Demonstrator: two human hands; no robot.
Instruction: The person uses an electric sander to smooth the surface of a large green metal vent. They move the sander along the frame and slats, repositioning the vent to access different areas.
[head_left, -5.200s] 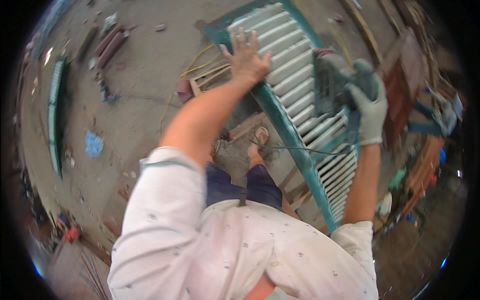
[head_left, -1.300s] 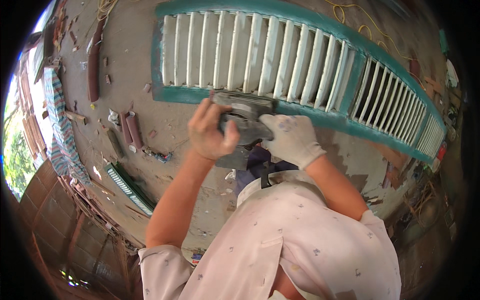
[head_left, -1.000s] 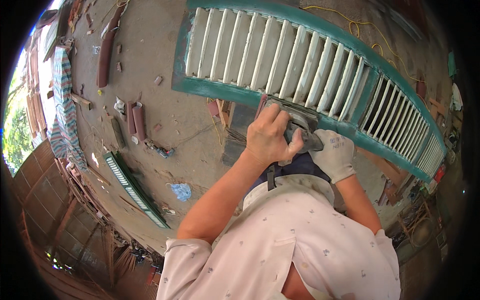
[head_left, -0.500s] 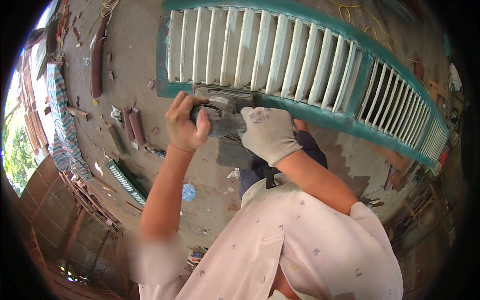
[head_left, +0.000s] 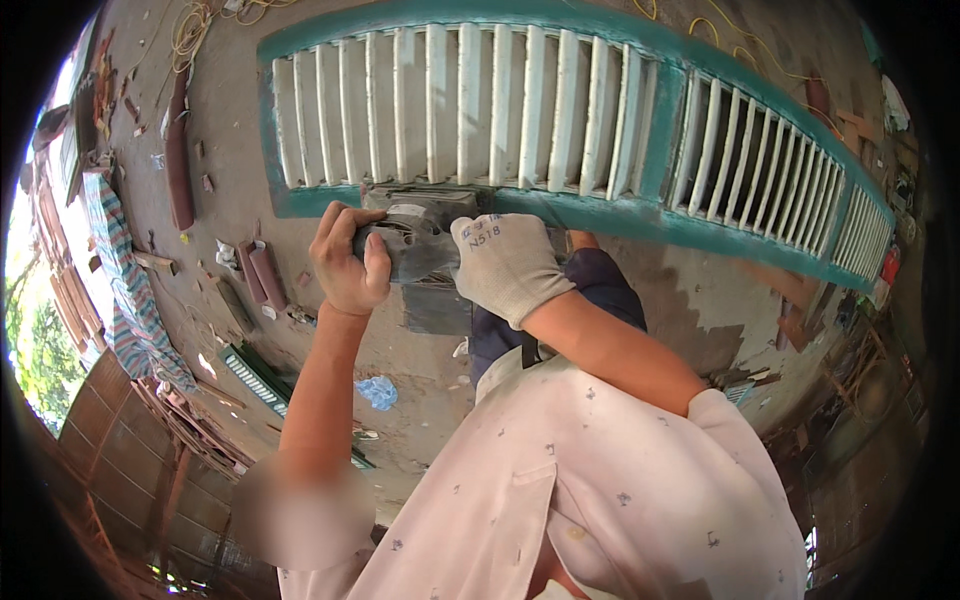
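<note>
A dusty dark belt sander [head_left: 428, 252] rests against the near teal rail of a louvred shutter [head_left: 455, 110] with pale slats. My bare left hand [head_left: 350, 258] is wrapped round the sander's left end, thumb on the near side. My right hand [head_left: 508, 265], in a pale knitted work glove, grips its right side; the glove hides the handle under it. The sander covers part of the rail, so its contact face is hidden. Below it shows a dark block [head_left: 438, 310], partly covered by the tool.
The shutter curves far to the right. On the floor to the left lie reddish-brown strips [head_left: 264, 275], a smaller green louvred shutter [head_left: 258, 378], a blue plastic bag [head_left: 377, 392] and a striped sheet [head_left: 125, 270]. Yellow cord [head_left: 190, 35] lies coiled at the back left.
Both hands and the sander appear further left and slightly lower in the picture. The shutter and floor have shifted left too, so my view has turned; both hands keep their hold.
</note>
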